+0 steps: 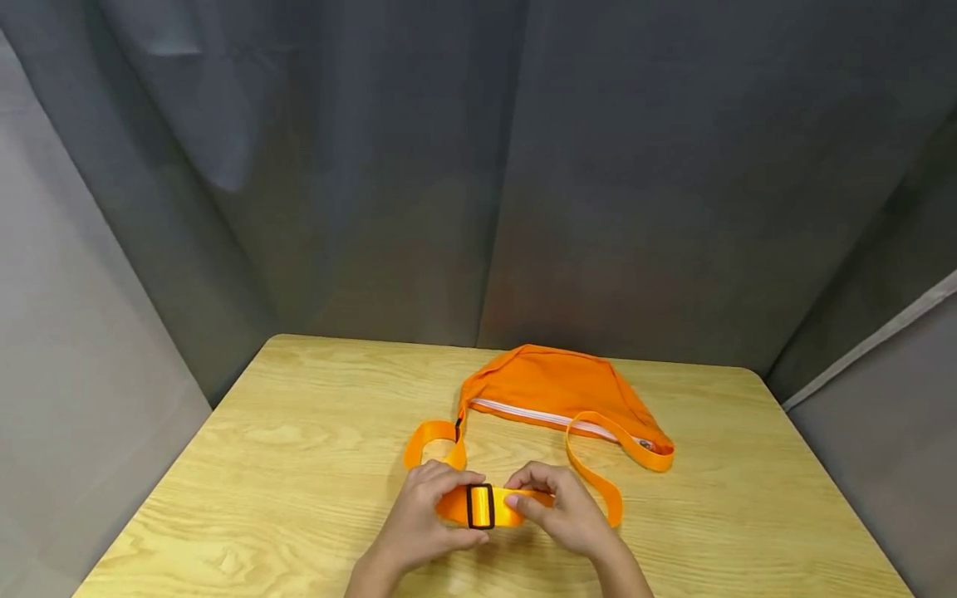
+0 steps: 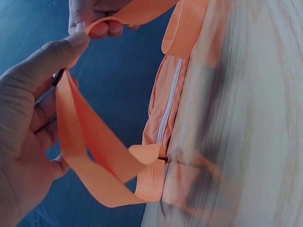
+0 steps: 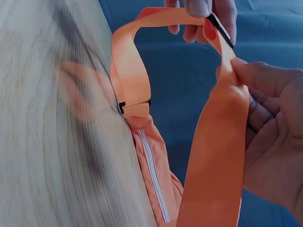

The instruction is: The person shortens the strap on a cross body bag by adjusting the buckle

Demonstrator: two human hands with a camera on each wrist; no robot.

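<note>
Pinching the strap (image 1: 505,515), the right hand (image 1: 562,511) has its fingers nearly together — just beside, the left hand (image 1: 422,517), fingers wider apart, grips the buckle (image 1: 491,507); beyond them lies the bag (image 1: 553,384) on the bench (image 1: 299,465).

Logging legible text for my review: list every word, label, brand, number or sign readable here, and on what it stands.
None can be read: no lettering shows on the orange bag, its strap or the black slider.
The zipper pull is too small to tell.
</note>
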